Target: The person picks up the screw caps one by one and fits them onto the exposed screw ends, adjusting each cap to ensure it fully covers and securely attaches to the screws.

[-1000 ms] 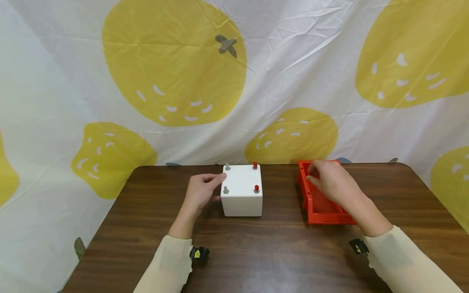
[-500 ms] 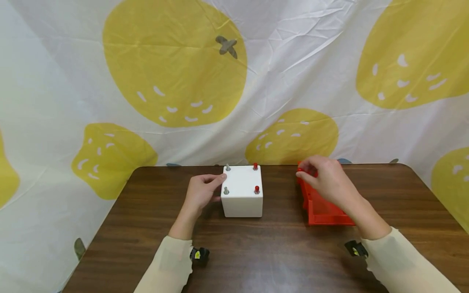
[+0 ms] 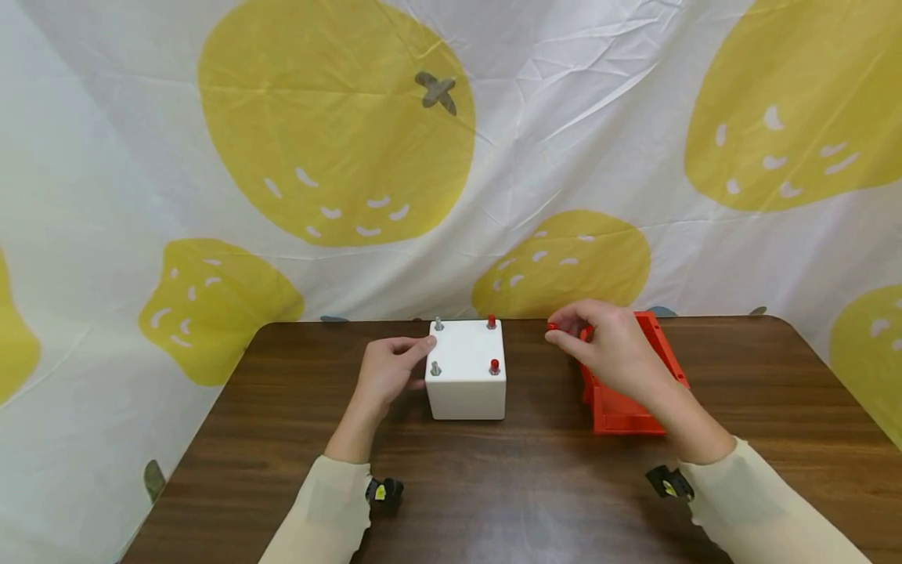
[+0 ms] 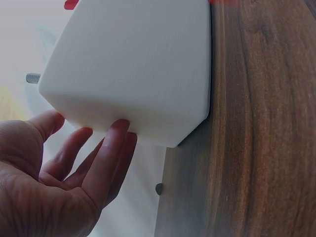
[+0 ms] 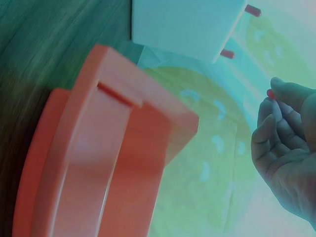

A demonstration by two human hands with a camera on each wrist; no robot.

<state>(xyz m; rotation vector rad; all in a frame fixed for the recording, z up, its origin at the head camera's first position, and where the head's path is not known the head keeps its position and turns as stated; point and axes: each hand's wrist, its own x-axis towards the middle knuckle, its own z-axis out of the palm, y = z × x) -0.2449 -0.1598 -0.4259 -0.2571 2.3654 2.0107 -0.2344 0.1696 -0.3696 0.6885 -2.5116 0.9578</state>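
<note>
A white box (image 3: 467,368) stands on the table with upright metal bolts at its top corners. The two left bolts (image 3: 435,368) are bare threads, while the two right ones wear small red caps (image 3: 495,365). My left hand (image 3: 386,366) rests fingertips along the box's left side, thumb at the top edge; in the left wrist view the fingers (image 4: 111,158) lie lightly bent against the white wall. Between thumb and forefinger, my right hand (image 3: 606,345) pinches a small red cap (image 5: 270,93), held in the air between box and bin.
A red plastic bin (image 3: 627,423) sits right of the box, partly covered by my right hand and forearm. Behind the brown wood table (image 3: 535,486) hangs a white cloth (image 3: 535,141) with yellow fruit prints. Each wrist carries a small black camera (image 3: 384,493).
My right hand has come up out of the red bin and moved left toward the box, with a red cap now showing at its fingertips. The left hand and the box stay put.
</note>
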